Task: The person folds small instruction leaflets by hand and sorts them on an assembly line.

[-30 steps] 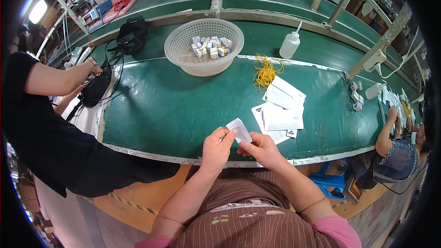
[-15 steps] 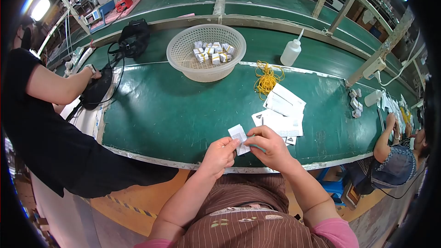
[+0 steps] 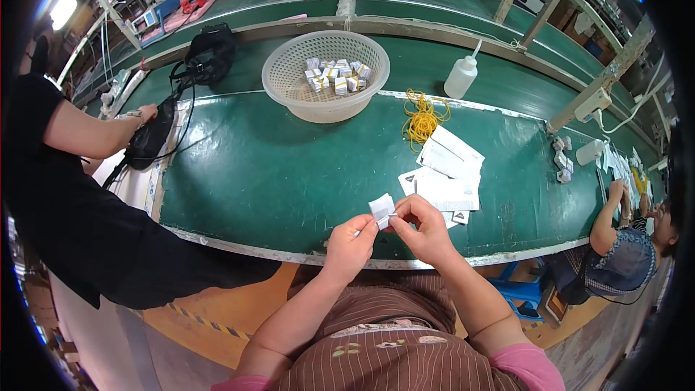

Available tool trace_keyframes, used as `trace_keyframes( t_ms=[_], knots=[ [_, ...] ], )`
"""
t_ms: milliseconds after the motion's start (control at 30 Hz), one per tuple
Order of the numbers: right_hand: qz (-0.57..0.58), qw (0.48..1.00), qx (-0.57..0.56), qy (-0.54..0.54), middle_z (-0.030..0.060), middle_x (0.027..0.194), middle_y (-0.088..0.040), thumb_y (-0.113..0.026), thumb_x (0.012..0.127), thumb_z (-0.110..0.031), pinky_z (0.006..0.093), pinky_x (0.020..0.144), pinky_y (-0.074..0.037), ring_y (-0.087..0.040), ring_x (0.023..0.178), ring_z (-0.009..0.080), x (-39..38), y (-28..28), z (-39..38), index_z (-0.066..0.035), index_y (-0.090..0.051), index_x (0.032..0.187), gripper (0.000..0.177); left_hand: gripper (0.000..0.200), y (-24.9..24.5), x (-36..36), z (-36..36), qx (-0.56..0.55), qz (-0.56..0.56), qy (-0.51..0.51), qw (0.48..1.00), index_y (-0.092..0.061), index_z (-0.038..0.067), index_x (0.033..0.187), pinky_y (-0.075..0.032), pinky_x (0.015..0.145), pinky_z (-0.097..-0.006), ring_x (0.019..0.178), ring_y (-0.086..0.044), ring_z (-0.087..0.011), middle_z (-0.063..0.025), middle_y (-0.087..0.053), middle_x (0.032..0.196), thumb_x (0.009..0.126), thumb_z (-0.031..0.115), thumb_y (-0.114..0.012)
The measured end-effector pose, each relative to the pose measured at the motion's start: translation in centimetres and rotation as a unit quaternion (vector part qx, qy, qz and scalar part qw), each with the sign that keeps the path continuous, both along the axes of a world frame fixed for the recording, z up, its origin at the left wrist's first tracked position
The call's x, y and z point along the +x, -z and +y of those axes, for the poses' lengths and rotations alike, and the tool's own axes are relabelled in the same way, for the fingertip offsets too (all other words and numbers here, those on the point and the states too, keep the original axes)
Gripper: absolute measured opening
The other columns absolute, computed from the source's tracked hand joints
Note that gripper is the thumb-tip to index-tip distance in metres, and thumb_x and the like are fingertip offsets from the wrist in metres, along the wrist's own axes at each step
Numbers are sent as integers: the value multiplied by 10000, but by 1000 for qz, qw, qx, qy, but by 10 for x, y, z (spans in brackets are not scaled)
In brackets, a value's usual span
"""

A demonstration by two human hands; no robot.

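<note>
Count: 1 perforated basket (image 3: 326, 113). Banded bundles (image 3: 340, 85) inside it: several, stacked, exact number unreadable. Squeeze bottle (image 3: 461, 78): 1. White bottle (image 3: 590, 152) at far right: 1. Yellow bands (image 3: 423, 122): 1 tangled heap, strands not countable. Loose sheets (image 3: 445, 191): several, overlap hides the total. Folded paper (image 3: 381, 205): 1 piece, layers unclear. Small bundles (image 3: 562, 162) on right: at least 3. Co-workers at the sides: 2, left person (image 3: 94, 210), right person (image 3: 624, 261). Blue stool (image 3: 523, 291): 1.
</note>
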State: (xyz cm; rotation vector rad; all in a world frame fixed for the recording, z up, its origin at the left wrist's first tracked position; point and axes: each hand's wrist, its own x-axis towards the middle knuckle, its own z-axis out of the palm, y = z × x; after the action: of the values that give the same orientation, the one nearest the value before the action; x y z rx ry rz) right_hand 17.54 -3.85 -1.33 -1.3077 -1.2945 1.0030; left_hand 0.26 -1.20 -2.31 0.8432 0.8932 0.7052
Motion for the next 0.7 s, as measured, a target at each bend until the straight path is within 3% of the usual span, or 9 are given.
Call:
trace_keyframes(
  t_ms=[133,300,433,500,533,633,700],
  knots=[
    [-32,999,-32,-30,79,894,-578,-622,868,30,253,702,-527,-636,793,130,6,-5,0,16,-533,829,98,169,-15,-2,0,131,82,23,988,-684,4,975,-404,580,-209,643,-504,-27,34,-598,716,961,130,-573],
    [49,997,-60,-15,92,826,-613,-654,867,-49,267,656,-505,-645,740,142,-2,-14,-3,12,-540,813,140,161,-17,2,0,122,98,13,988,-697,2,917,-438,677,-217,736,-548,-46,3,-669,800,941,138,-615],
    [-4,998,-55,-19,82,819,-628,-649,879,-60,259,645,-502,-648,741,131,-4,-18,-3,5,-537,819,144,167,-11,1,-3,117,75,-4,990,-692,4,880,-448,696,-219,746,-560,-53,-9,-684,814,939,145,-625],
    [-26,994,-99,-25,68,821,-637,-652,881,-64,248,643,-498,-635,742,107,-4,-30,-3,8,-554,842,128,166,-11,-2,-3,117,74,-1,990,-684,8,867,-440,678,-216,737,-549,-42,-9,-675,796,943,141,-619],
    [33,993,-110,-37,60,824,-639,-653,880,-62,239,636,-492,-624,740,94,-2,-28,-1,14,-571,876,112,167,-12,-2,-3,117,73,1,990,-680,10,861,-436,669,-214,732,-543,-37,-10,-670,787,945,139,-616],
    [159,976,-131,-74,37,837,-645,-651,880,-51,214,616,-472,-588,727,58,2,-20,2,23,-621,975,124,113,-6,0,-4,122,-35,-3,992,-616,31,908,-246,399,-175,444,-329,4,-13,-579,680,971,101,-554],
    [178,970,-134,-100,21,851,-646,-641,884,-39,199,604,-455,-561,710,41,2,-21,1,18,-657,1039,165,132,-11,0,-3,17,-79,1,997,-607,34,918,-253,387,-174,432,-336,-2,-43,-598,702,983,118,-529]
  ],
)
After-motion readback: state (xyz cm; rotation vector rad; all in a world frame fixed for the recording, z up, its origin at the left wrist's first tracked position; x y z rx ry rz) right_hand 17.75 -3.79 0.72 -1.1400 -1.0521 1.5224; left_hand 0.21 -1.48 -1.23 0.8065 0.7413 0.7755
